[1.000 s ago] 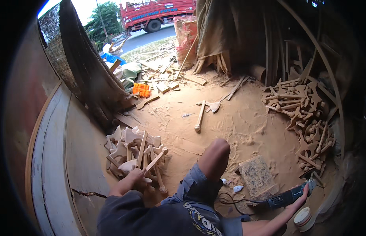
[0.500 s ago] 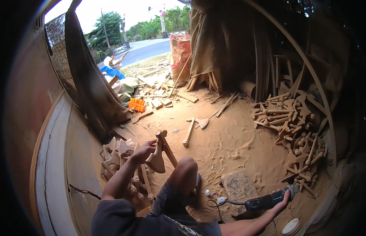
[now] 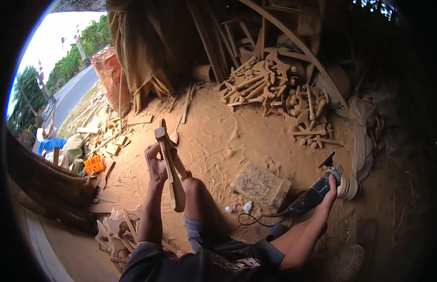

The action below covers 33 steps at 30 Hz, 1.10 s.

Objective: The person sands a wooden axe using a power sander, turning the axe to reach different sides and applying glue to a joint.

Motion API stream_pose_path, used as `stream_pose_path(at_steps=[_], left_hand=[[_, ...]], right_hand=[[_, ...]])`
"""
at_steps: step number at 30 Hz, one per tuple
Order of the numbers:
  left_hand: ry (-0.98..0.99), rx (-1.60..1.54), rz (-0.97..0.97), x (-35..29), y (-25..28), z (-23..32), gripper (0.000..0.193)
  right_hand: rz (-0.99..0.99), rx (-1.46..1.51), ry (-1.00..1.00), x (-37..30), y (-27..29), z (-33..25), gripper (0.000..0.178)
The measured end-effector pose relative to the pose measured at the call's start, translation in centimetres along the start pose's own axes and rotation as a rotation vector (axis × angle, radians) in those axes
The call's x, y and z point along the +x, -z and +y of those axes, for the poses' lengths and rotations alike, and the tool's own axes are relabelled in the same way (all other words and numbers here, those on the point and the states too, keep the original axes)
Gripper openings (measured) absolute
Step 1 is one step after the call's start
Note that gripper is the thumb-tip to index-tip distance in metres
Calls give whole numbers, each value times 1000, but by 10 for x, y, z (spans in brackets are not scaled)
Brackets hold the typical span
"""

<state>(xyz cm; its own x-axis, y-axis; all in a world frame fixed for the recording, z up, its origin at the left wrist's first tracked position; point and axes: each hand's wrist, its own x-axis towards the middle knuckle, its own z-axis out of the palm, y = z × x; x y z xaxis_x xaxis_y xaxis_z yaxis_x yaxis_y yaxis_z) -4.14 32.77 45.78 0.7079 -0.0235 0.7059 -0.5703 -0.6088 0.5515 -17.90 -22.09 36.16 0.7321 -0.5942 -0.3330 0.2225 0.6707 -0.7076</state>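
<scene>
My left hand (image 3: 156,165) is closed around a carved wooden axe (image 3: 174,183), raised beside my bent knee. The axe is turned nearly edge-on, its long side slanting downward. Out to the right, my right hand (image 3: 329,191) grips a dark angle grinder (image 3: 308,199) by its body. A dark disc (image 3: 327,160) sits at the grinder's head, apart from the axe; whether it spins I cannot tell. On the dusty ground, another axe-shaped piece (image 3: 174,137) is partly hidden behind the held one.
Carved wooden pieces lie heaped at the far right (image 3: 265,87) and near left (image 3: 116,235). A worn block (image 3: 261,185) lies by the grinder's cord (image 3: 256,220). Beyond the grinder stands a round pale container (image 3: 348,188). Wood scraps and an orange object (image 3: 93,165) lie left.
The view has swung to the right. My left hand has turned the axe from showing its broad blade to nearly edge-on. My right hand still holds the grinder.
</scene>
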Motion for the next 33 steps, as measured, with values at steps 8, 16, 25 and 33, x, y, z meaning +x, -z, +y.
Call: stream_pose_path(at_steps=[8, 16, 25, 33], left_hand=[[559, -818, -599, 30, -185, 6, 56], [-211, -116, -984, -93, -345, -14, 30], [-215, 232, -1444, -166, -370, -39, 39], [-177, 164, -1506, -126, -333, -64, 72]], right_hand=[[113, -19, 136, -68, 38, -25, 40], [131, -90, 163, -65, 50, -17, 42], [51, -125, 155, -3, 47, 2, 30], [21, -132, 75, 13, 41, 11, 35]])
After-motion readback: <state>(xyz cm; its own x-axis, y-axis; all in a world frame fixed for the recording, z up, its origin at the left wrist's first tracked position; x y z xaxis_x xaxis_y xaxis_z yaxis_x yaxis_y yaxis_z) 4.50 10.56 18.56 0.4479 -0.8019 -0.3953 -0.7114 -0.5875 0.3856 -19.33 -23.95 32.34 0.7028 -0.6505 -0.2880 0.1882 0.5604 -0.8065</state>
